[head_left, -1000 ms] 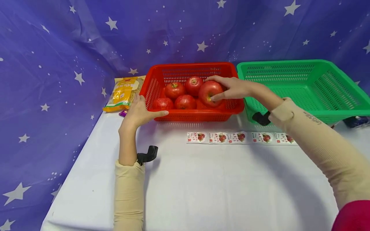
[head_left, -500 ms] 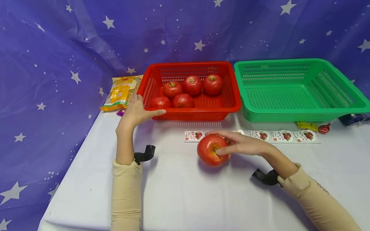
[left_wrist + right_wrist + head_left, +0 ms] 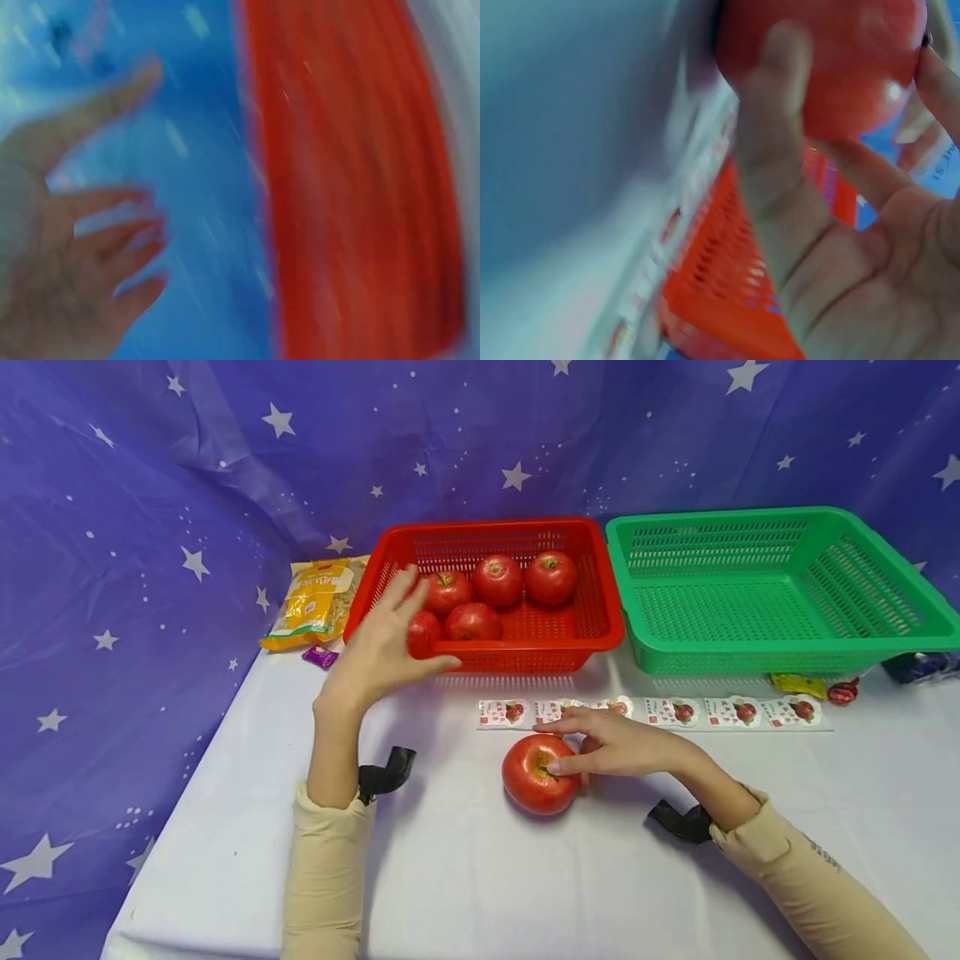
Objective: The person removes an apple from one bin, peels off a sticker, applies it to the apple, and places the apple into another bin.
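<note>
A large red apple [image 3: 528, 781] is at the middle of the white table in the head view. My right hand [image 3: 618, 743] holds it from the right, thumb near the stem hollow. In the right wrist view, thumb and fingers spread around the apple [image 3: 847, 67]. My left hand [image 3: 378, 647] has its fingers spread over the left front corner of the red basket [image 3: 517, 657], holding nothing. Blur covers much of the left wrist view, where the left hand [image 3: 82, 262] appears beside the basket. Several more apples [image 3: 551, 578] lie in the basket.
A green basket [image 3: 757, 660] stands right of the red one. In front runs a strip of apple-print stickers [image 3: 671, 712]. Small wrapped candies [image 3: 842, 692] lie by the green basket. A yellow food bag [image 3: 311, 606] and a purple packet [image 3: 320, 657] are at left.
My right hand has taken the apple out of the red basket and brought it toward me, onto the table. My left hand has come off the basket's left rim and shifted right.
</note>
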`<move>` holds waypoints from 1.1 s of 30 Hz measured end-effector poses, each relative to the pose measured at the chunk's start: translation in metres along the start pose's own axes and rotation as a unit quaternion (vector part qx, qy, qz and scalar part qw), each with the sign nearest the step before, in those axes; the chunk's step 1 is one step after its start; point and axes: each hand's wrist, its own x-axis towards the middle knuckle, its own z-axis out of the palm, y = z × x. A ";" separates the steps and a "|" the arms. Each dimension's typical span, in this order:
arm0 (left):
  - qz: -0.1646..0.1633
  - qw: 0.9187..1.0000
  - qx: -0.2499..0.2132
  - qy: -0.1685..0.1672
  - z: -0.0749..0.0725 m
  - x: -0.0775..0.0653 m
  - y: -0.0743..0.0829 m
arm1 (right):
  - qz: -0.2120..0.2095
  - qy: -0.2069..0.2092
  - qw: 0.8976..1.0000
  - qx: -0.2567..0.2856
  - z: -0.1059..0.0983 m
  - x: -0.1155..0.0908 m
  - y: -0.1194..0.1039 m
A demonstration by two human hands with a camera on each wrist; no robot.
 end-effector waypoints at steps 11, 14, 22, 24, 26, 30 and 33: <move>0.159 0.921 0.038 -0.353 0.077 -0.001 0.093 | 0.036 0.124 0.983 -0.127 -0.028 0.017 0.027; 0.196 0.914 0.025 -0.356 0.089 0.000 0.099 | 0.052 0.116 0.979 -0.161 -0.023 0.021 0.035; 0.182 0.925 -0.025 -0.332 0.093 0.013 0.085 | 0.053 0.085 0.978 -0.181 -0.022 0.021 0.043; 0.151 0.944 -0.047 -0.290 0.096 0.021 0.072 | 0.046 0.081 0.977 -0.189 -0.024 0.020 0.044; 0.117 0.962 -0.060 -0.240 0.100 0.028 0.059 | 0.032 0.083 0.976 -0.197 -0.026 0.018 0.045; 0.063 0.973 -0.082 -0.204 0.110 0.038 0.038 | 0.014 0.116 0.973 -0.201 -0.029 0.016 0.046; 0.030 0.967 -0.136 -0.211 0.114 0.043 0.028 | 0.011 0.157 0.971 -0.179 -0.029 0.015 0.038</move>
